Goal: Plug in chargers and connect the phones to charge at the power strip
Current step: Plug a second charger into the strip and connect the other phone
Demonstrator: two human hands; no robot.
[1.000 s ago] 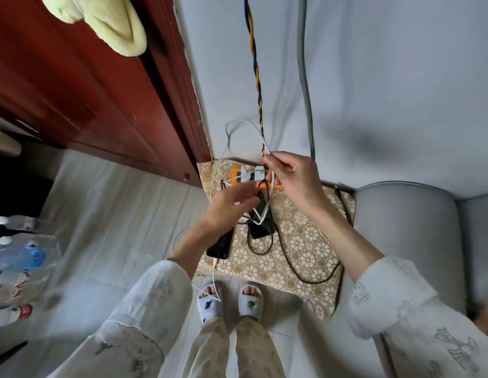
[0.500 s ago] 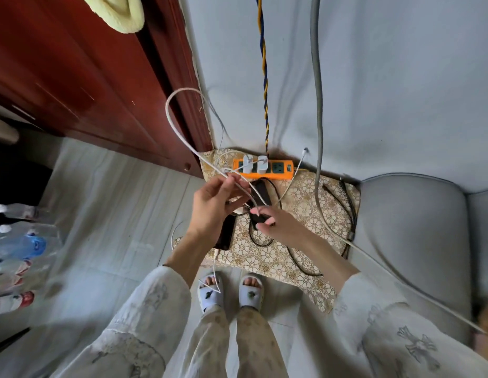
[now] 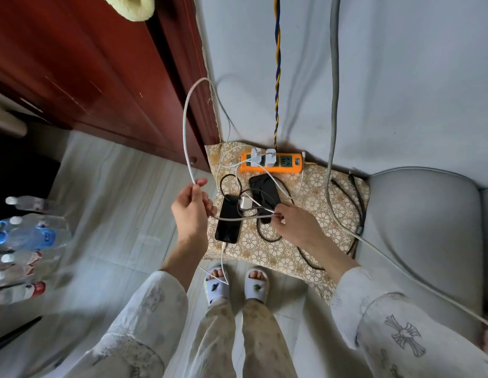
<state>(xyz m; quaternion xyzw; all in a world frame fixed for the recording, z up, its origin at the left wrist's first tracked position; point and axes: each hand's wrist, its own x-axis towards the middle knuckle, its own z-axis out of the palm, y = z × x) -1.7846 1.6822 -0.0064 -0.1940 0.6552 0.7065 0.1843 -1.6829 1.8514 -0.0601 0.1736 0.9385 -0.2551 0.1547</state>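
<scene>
An orange power strip (image 3: pixel 288 162) lies at the back of a patterned cushion (image 3: pixel 313 186), with two white chargers (image 3: pixel 263 155) plugged into it. Two dark phones rest on the cushion: one (image 3: pixel 228 219) near the left edge with a white cable in its bottom end, the other (image 3: pixel 266 190) further back under black cords. My left hand (image 3: pixel 192 210) grips a white cable (image 3: pixel 186 126) that loops high toward the wall. My right hand (image 3: pixel 293 225) pinches the end of that cable just above the second phone's near end.
A red wooden door (image 3: pixel 101 77) stands to the left, a grey armchair (image 3: pixel 428 227) to the right. Water bottles (image 3: pixel 24 241) lie on the floor at far left. A grey cord (image 3: pixel 334 77) and a twisted blue-yellow wire (image 3: pixel 277 64) hang down the wall. My slippered feet (image 3: pixel 236 285) stand before the cushion.
My right hand came off the power strip and dropped down to the phones with the cable end. My left hand drew its cable out leftward, so the loop rose taller.
</scene>
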